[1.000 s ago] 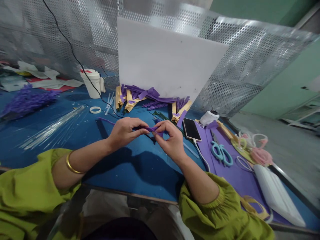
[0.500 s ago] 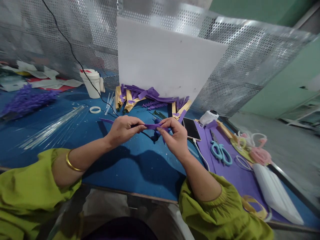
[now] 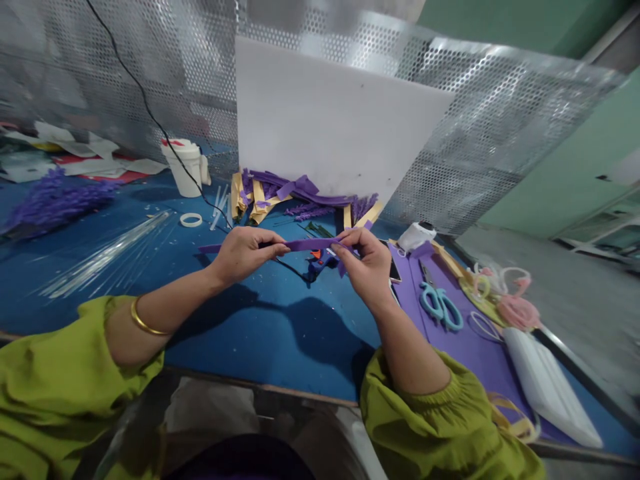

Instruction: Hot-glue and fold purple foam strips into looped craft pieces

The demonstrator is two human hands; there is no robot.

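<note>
My left hand [image 3: 245, 253] and my right hand [image 3: 367, 267] hold a thin purple strip [image 3: 305, 245] stretched level between them, above the blue table [image 3: 260, 333]. The left fingers pinch it near its left part; a short end sticks out past that hand. The right fingers pinch its right end. Under the strip lies a blue glue gun [image 3: 320, 261] with an orange trigger. A gold bangle sits on my left wrist.
Teal scissors [image 3: 440, 305] lie on a purple sheet [image 3: 465, 347] to the right, next to a phone, a white cloth roll and pink ribbon. A white board [image 3: 330, 120], purple and yellow strips [image 3: 295, 193], a white cup [image 3: 185, 167] and clear sticks [image 3: 105, 257] stand behind.
My hands have moved apart and lifted slightly. The purple strip is now pulled out straight between them, and the glue gun under it has come into sight.
</note>
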